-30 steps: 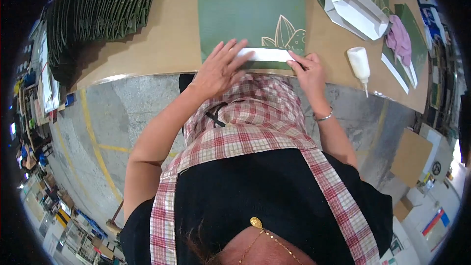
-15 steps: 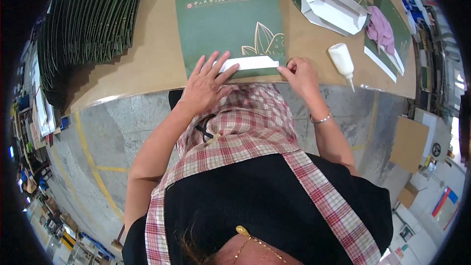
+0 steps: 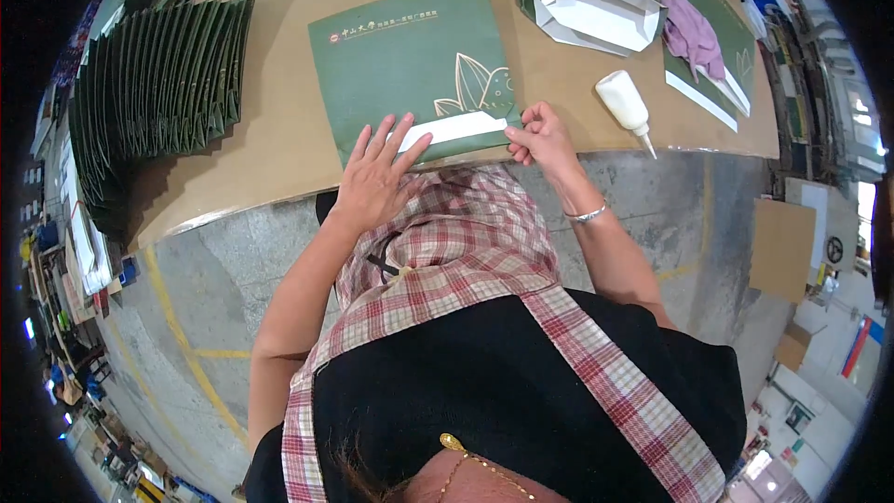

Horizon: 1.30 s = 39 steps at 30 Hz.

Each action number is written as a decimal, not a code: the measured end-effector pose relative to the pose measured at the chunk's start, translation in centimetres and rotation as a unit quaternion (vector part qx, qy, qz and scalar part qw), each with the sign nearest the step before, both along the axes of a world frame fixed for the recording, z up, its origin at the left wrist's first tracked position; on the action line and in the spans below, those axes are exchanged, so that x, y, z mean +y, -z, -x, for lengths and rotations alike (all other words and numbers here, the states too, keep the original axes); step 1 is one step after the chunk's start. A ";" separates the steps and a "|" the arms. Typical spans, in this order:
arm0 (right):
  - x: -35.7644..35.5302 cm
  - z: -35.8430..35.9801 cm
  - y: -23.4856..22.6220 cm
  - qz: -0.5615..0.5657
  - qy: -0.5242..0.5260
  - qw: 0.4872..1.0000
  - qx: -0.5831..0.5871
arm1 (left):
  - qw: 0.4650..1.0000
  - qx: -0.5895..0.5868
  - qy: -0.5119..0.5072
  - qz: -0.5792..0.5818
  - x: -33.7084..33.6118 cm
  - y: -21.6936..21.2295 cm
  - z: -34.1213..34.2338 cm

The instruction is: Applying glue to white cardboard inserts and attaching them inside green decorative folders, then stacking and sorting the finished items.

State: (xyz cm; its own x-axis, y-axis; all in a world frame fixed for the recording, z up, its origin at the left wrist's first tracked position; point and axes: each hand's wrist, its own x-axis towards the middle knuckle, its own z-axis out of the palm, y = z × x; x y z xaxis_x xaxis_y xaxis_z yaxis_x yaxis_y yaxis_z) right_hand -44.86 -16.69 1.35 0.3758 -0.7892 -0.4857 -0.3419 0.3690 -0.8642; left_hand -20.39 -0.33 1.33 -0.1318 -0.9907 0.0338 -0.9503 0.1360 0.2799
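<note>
A flat green paper bag (image 3: 400, 65) with gold line drawing lies at the table's front edge. Along its near side runs a folded flap with a white strip (image 3: 456, 131). My left hand (image 3: 375, 175) rests flat on the left part of that flap, fingers spread, holding nothing. At the bag's near right corner is my right hand (image 3: 546, 142), its thumb and curled fingers closed on the edge of the bag. A white squeeze bottle (image 3: 622, 101) with a thin nozzle lies just right of my right hand.
A row of folded green bags (image 3: 158, 84) stands at the left. At the back right lies a green bag with a white open bottom (image 3: 596, 11). A pink cloth (image 3: 692, 34) sits on more green bags with white strips. The table's front edge (image 3: 223, 211) curves before me.
The whole view has shifted slightly, so the bag and table appear further left. Both hands keep nearly the same places on the bag.
</note>
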 end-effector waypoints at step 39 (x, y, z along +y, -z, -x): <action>-1.1 -3.2 -1.1 0.139 -0.174 0.971 0.080 | 0.999 -0.042 -0.003 -0.002 0.2 0.4 0.3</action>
